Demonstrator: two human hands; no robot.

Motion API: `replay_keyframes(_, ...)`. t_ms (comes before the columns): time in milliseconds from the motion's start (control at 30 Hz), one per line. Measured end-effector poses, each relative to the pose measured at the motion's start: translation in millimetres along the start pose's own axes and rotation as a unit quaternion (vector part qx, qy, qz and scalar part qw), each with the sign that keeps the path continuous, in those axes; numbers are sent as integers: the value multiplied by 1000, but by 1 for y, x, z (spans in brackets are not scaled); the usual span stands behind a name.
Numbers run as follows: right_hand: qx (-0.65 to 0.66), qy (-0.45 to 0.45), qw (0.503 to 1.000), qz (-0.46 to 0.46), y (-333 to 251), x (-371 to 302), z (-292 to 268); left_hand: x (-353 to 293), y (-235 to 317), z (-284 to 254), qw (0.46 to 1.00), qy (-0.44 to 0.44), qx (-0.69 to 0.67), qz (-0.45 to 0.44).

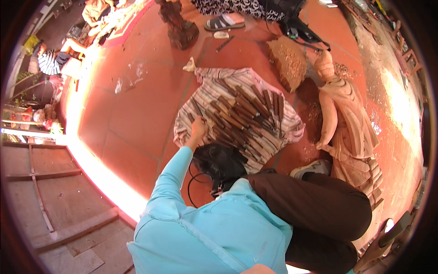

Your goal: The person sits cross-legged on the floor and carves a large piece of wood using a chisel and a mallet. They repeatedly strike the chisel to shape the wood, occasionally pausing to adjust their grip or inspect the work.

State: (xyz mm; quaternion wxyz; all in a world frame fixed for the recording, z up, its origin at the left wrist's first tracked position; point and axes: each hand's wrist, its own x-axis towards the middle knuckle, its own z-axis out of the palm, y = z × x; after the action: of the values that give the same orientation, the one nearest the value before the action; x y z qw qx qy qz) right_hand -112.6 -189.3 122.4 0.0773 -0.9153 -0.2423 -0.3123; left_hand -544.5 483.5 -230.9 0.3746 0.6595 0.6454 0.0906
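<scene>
Here, we saw the left grip (198, 127) down at the near-left part of a striped cloth (205, 93), fingers bent in narrowly among slim tools (242, 107); we could not tell whether they had closed on one. Most of these brown-handled tools lay in rows to the right of that grip, the cloth spread on red floor tiles (132, 109). A black bag-like object (219, 160) sat just below-right of it. Farther right, we noted a carved wooden figure (347, 118); beyond and right, a rough wood block (287, 63). Of the right grip's state, we could not tell.
</scene>
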Motion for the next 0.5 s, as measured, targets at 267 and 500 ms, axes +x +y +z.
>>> replay_keyframes(267, 24, 13, 999, 45, -10, -2, -1, -14, 90, 21, 938, 21, 314, 146)
replay_keyframes(500, 21, 69, 997, -42, -9, 1, -6, 23, 149, 63, 977, -80, 196, 36)
